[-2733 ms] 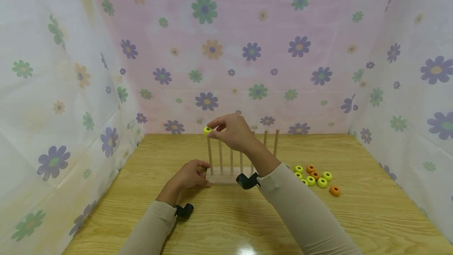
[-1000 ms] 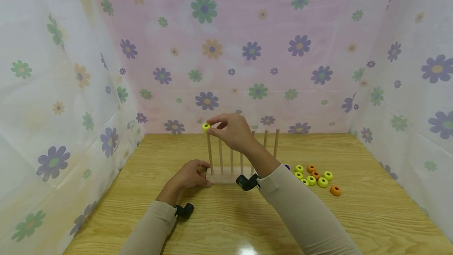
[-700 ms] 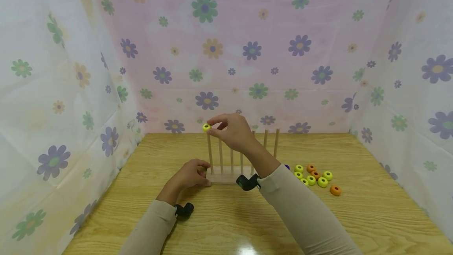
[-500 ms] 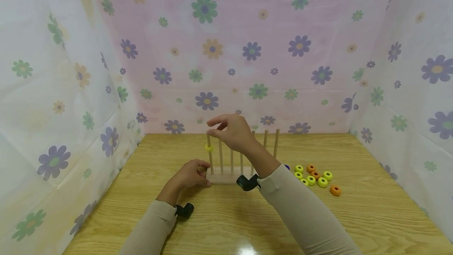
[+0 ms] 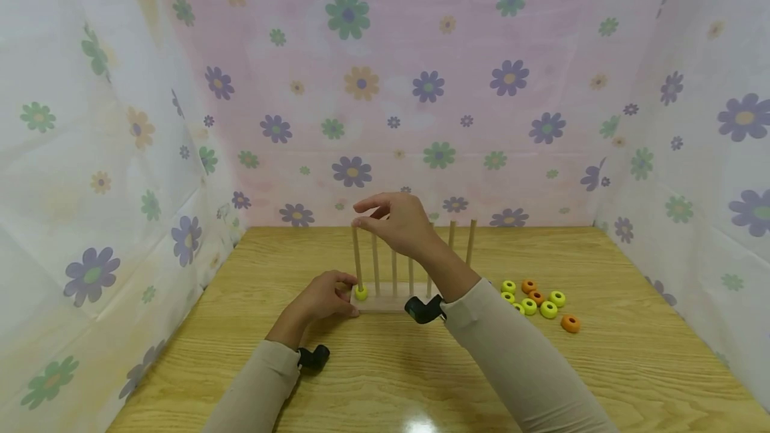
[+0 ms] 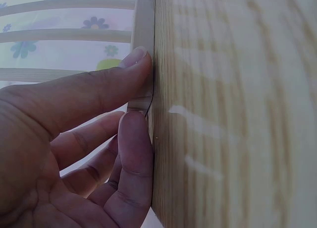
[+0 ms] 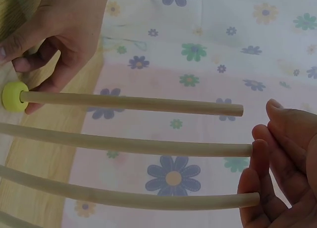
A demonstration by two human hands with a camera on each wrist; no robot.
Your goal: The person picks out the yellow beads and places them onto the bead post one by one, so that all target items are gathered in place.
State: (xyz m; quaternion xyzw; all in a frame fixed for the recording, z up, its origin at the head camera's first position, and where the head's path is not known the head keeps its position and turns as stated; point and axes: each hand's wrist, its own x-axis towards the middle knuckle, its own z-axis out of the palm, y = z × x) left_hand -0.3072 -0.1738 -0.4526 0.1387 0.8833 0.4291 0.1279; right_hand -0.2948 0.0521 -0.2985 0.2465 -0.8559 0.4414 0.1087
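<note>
A pale wooden base [image 5: 385,302] carries a row of upright wooden pegs. On its leftmost peg [image 5: 357,259] a yellow bead [image 5: 361,293] sits down at the base; the right wrist view also shows this bead [image 7: 15,96] round the peg's foot. My left hand [image 5: 319,296] grips the base's left end between thumb and fingers, as the left wrist view shows the hand [image 6: 94,139] at its edge. Up at the peg tops, my right hand [image 5: 400,222] holds nothing, thumb and forefinger apart beside the leftmost peg's tip. Some pegs are partly hidden behind that hand and wrist.
Several yellow beads [image 5: 548,310] and a few orange beads [image 5: 571,323] lie on the wooden table [image 5: 625,366] to the right of the base. Flowered cloth [image 5: 397,119] hangs behind the table and at both sides.
The yellow bead has left my right fingers and slid down the leftmost peg to the base. The right hand stays near the peg top, and my left hand has kept its grip.
</note>
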